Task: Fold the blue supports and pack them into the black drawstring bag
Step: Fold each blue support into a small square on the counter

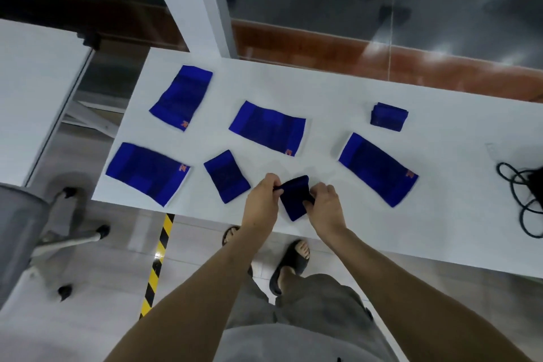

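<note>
Several blue supports lie on the white table (pixel 367 223). Both hands pinch one folded blue support (pixel 294 198) just above the table's near edge: my left hand (pixel 262 198) holds its upper left corner, my right hand (pixel 324 205) its right side. Flat supports lie at the far left (pixel 182 97), near left (pixel 147 173), centre (pixel 269 128) and right (pixel 379 169). A half-folded support (pixel 226 175) sits left of my hands. One tightly folded support (pixel 388 116) rests at the back right. The black drawstring bag (pixel 533 185) shows at the right frame edge, mostly cut off.
The bag's black cord loops (pixel 517 205) trail across the table's right end. A grey office chair (pixel 26 229) stands at the left beside the table. Yellow-black floor tape (pixel 158 261) runs under the near edge. My sandalled feet are below the table edge.
</note>
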Motion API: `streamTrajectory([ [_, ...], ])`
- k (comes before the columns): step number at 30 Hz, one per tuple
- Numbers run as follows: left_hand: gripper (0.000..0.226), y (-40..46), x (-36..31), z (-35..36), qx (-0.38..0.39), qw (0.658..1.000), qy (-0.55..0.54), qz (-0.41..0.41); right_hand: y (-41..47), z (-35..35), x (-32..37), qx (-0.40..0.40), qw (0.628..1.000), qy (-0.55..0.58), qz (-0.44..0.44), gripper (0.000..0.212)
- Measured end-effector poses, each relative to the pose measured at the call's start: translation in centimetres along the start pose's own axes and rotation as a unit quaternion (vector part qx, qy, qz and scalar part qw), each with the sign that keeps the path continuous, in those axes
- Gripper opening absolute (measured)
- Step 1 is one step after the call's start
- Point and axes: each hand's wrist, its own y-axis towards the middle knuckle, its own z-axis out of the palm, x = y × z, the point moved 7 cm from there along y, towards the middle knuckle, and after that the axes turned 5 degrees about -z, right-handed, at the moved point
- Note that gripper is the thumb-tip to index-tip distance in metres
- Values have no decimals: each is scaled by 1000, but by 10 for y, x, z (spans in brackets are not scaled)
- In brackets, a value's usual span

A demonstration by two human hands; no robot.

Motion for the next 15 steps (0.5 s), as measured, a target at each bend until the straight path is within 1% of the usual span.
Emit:
streamTrajectory([
  [2, 8, -3, 8, -7, -2, 1000, -18, -3, 0, 6, 8, 5, 1000, 11, 1, 27],
  [5, 8, -3, 19, -24, -10, 999, -51, -12, 6, 13, 20, 3, 1000, 7, -5, 9],
  [7, 8, -2, 28, -40, -26, 995, -89, -23, 5, 12, 32, -13, 999, 44, 0, 3],
  [10, 8, 5, 39, -65, -42, 987, -152, -38, 4, 12, 55, -21, 993, 115, -3, 6],
  [13, 9, 16, 47, -86, -44, 981, -182, -46, 6, 17, 79, -12, 988, 153, 1, 5],
  [15, 13, 26, 57, -99, -48, 975, -207, -69, 8, 22, 91, -16, 984, 176, 15, 6],
])
